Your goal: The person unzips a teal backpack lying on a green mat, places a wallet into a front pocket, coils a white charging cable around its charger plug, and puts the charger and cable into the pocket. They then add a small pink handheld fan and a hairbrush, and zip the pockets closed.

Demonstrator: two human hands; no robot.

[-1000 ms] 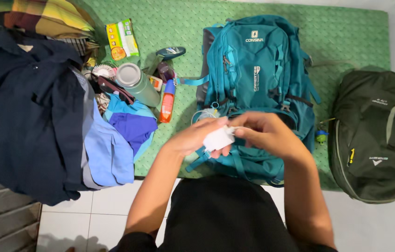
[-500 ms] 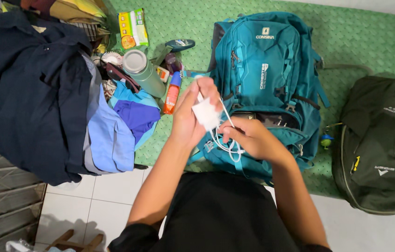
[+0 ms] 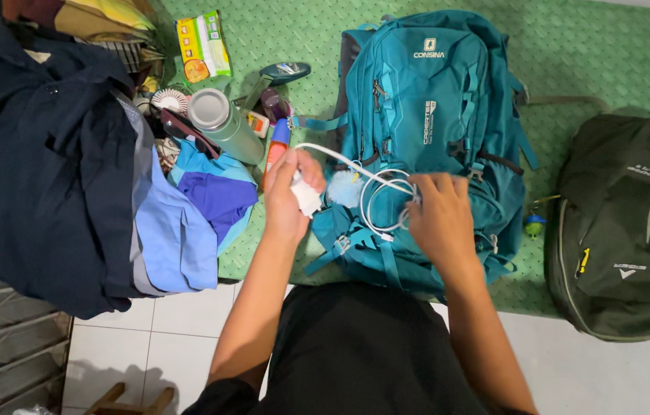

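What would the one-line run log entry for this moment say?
left hand: holds white charger | right hand: holds looped white cable | under hands: teal backpack on green mat

You are on the floor of a home: pale glazed floor tiles point(image 3: 179, 330) run under a green textured foam mat point(image 3: 571, 54). A teal nylon backpack point(image 3: 432, 100) lies at the mat's middle, a dark olive backpack point(image 3: 625, 230) overhangs its right edge, and folded navy and blue clothes point(image 3: 56, 169) cover its left edge beside toiletries.
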